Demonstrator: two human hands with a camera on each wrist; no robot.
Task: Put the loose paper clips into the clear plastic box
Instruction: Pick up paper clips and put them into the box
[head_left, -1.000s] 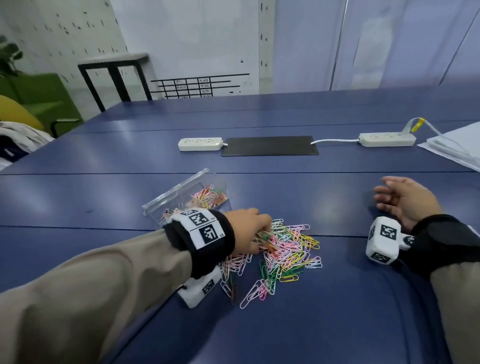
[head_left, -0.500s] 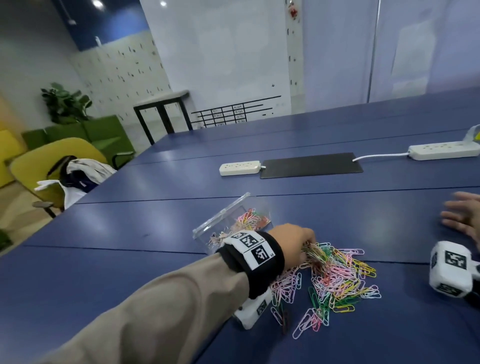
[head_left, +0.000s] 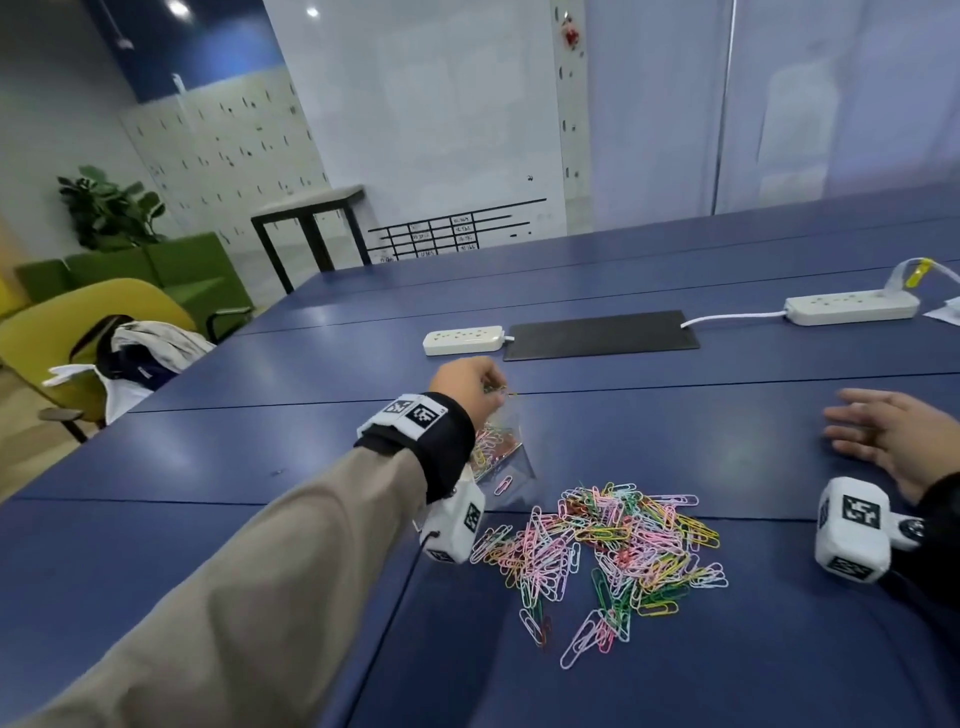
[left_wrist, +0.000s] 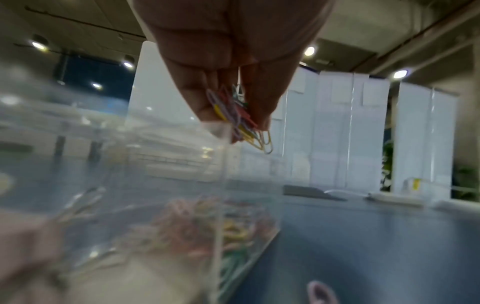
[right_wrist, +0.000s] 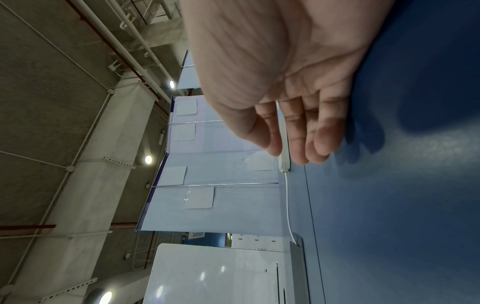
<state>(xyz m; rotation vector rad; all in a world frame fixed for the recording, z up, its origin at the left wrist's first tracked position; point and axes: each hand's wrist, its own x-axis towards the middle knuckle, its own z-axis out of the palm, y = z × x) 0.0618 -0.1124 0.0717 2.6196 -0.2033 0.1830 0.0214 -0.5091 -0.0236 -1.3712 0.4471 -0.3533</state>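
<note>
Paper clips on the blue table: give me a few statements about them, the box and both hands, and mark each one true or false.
1. The left hand pinches a bunch of paper clips. True.
2. The right hand holds the clear plastic box. False: it is open and holds nothing.
3. The box already has clips in it. True.
4. No clips remain on the table. False: a pile of loose clips lies there.

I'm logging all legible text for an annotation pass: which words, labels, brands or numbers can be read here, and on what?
None can be read.
Wall chart: small entries in its grid, too small to read.
Wrist markers: black-and-white square codes, no letters.
Yellow tag on the cable: no print can be made out.
</note>
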